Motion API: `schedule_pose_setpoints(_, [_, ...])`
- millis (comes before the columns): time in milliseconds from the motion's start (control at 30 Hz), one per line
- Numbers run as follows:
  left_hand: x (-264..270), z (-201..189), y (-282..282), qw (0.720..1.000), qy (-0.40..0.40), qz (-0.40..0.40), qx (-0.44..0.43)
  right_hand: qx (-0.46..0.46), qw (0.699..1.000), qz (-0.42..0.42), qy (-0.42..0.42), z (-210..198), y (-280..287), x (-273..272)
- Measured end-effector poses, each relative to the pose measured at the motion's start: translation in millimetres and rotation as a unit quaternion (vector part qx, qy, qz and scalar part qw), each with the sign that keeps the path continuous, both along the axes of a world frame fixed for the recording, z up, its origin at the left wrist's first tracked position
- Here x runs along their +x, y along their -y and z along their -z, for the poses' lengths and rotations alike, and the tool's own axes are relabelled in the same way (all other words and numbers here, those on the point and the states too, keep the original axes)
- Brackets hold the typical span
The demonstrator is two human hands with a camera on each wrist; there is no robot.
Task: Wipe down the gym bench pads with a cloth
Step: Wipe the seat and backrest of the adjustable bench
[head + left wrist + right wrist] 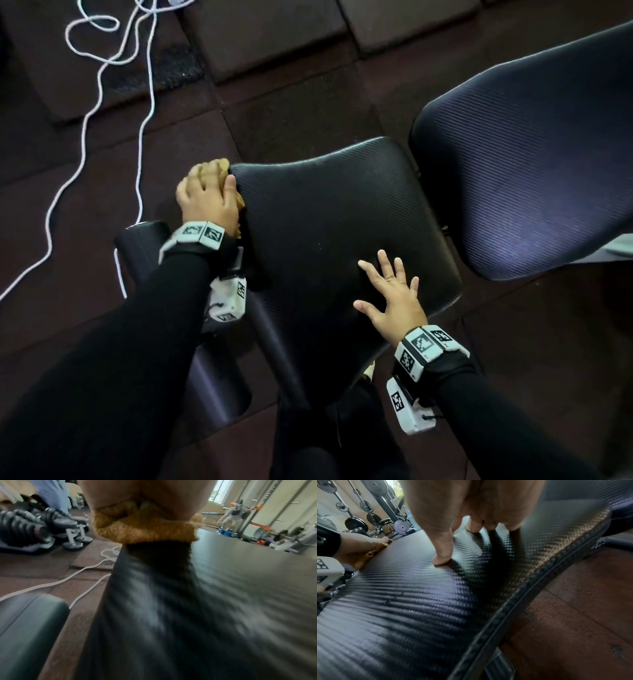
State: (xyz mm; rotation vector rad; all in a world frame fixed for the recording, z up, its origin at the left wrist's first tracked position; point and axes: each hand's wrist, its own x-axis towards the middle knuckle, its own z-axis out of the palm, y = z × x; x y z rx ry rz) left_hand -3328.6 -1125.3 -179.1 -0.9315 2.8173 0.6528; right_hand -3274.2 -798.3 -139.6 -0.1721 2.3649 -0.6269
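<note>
The black textured seat pad (329, 219) of the gym bench fills the middle of the head view, with the larger back pad (534, 157) at the upper right. My left hand (205, 200) grips a bunched mustard-yellow cloth (144, 530) and presses it against the seat pad's left side edge (154, 588). The cloth (236, 198) shows only as a fringe under the fingers in the head view. My right hand (394, 296) lies flat with fingers spread on the seat pad's near right part, its fingertips (441, 559) touching the surface (412, 601).
A white cord (144, 113) loops across the dark rubber floor tiles at left. Black roller pads (144, 246) and the bench frame tube (274, 349) sit below the seat. Dumbbells (22, 530) lie on the floor, and weight racks (373, 507) stand far off.
</note>
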Motion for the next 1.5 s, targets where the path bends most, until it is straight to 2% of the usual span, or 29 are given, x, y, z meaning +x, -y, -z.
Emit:
schedule_pose_setpoints(100, [-24.0,-4.5,8.1,0.993,0.063,0.089,-0.049,0.003,1.000,-0.002,0.006,-1.0,0.7,-1.2])
schedule_pose_setpoints(200, [-44.2,-15.2,-3.2,0.983,0.101,0.139,-0.072,0.010,1.000,0.000,0.012,-2.8,1.8,-2.2])
schedule_pose_setpoints(367, [-82.8,-24.0,-64.4,0.947,0.135,0.286,-0.060,0.006,1.000,0.004,0.024,-4.6,2.1,-3.0])
schedule_pose_setpoints(500, [-92.3,-21.1,-108.3,0.947,0.116,0.299,-0.022,0.009,1.000,-0.001,0.029,-5.4,1.7,-3.3])
schedule_pose_setpoints(633, [-81.6,-16.4,-81.3,0.945,0.048,0.324,-0.021,0.006,1.000,-0.002,0.030,-6.6,2.0,-4.1])
schedule_pose_setpoints(767, [-60.0,-12.1,-55.7,0.952,0.026,0.300,-0.056,0.018,1.000,-0.008,0.023,-9.6,2.6,-5.4])
schedule_pose_setpoints(867, [-60.6,-15.2,-72.4,0.955,0.061,0.285,-0.055,0.030,0.999,-0.020,0.024,-12.6,3.8,-8.0])
schedule_pose_setpoints(1000, [-74.2,-19.5,-101.2,0.945,0.103,0.308,-0.022,0.082,0.996,-0.043,0.012,-18.6,6.6,-9.2])
schedule_pose_setpoints(1067, [-75.1,-22.7,-102.0,0.949,0.097,0.299,0.010,0.113,0.990,-0.051,-0.061,-26.2,11.7,-14.0])
schedule_pose_setpoints(1167, [-63.7,-29.7,-86.1,0.963,0.027,0.256,0.079,0.081,0.969,-0.037,-0.230,-33.4,29.6,-35.0])
schedule_pose_setpoints(1233, [-46.7,-31.1,-69.1,0.973,0.002,0.224,0.065,0.066,0.962,-0.026,-0.263,-32.3,50.1,-59.8])
schedule_pose_setpoints(1333, [-15.8,-28.7,-46.0,0.984,0.026,0.172,0.028,0.028,0.967,-0.023,-0.251,-26.5,89.4,-101.1])
schedule_pose_setpoints(1433, [6.8,-25.2,-34.4,0.990,0.029,0.133,0.032,0.001,0.981,-0.061,-0.182,-19.0,133.2,-137.2])
schedule_pose_setpoints(1500, [16.5,-23.6,-31.2,0.991,0.026,0.126,0.038,0.019,0.984,-0.107,-0.140,-11.2,157.7,-150.7])
